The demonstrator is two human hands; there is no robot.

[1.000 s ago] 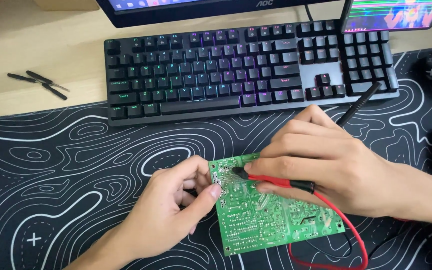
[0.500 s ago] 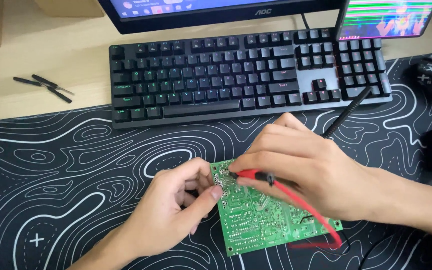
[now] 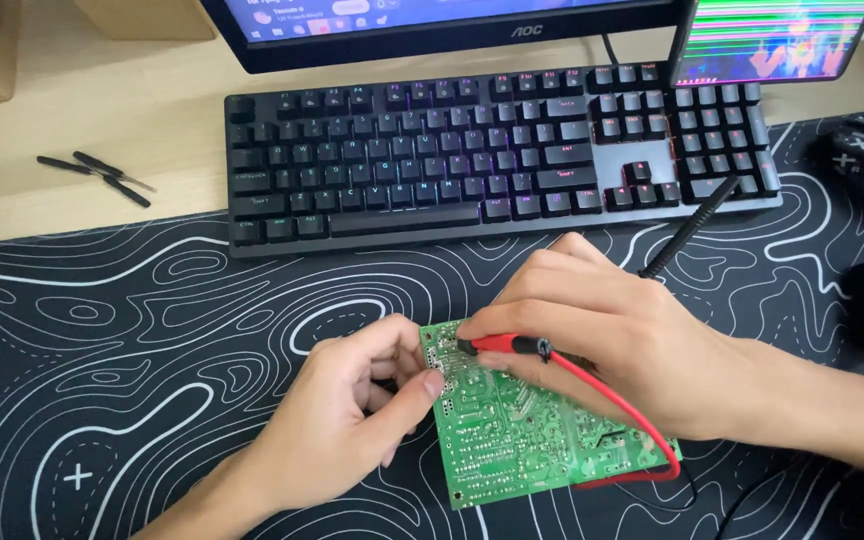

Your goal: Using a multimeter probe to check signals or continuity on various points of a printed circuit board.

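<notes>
Your left hand (image 3: 352,420) gripped the board (image 3: 532,430) at its 9 o'clock edge, thumb on top, fingers curled under, evidently to steady it solder-side up on the mat (image 3: 152,340). Your right hand (image 3: 602,345) pinched the red probe (image 3: 502,345), tip at the board's 10 o'clock corner; a black probe (image 3: 692,225) angled out toward 1 o'clock, over the keyboard (image 3: 402,150).

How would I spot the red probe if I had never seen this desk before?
Start at the long black keyboard and drop down to the black desk mat with white contour lines. There a green circuit board lies between two hands; the right hand holds the red probe with its tip on the board. It is red with a red lead, unlike the black probe in the same hand.
</notes>
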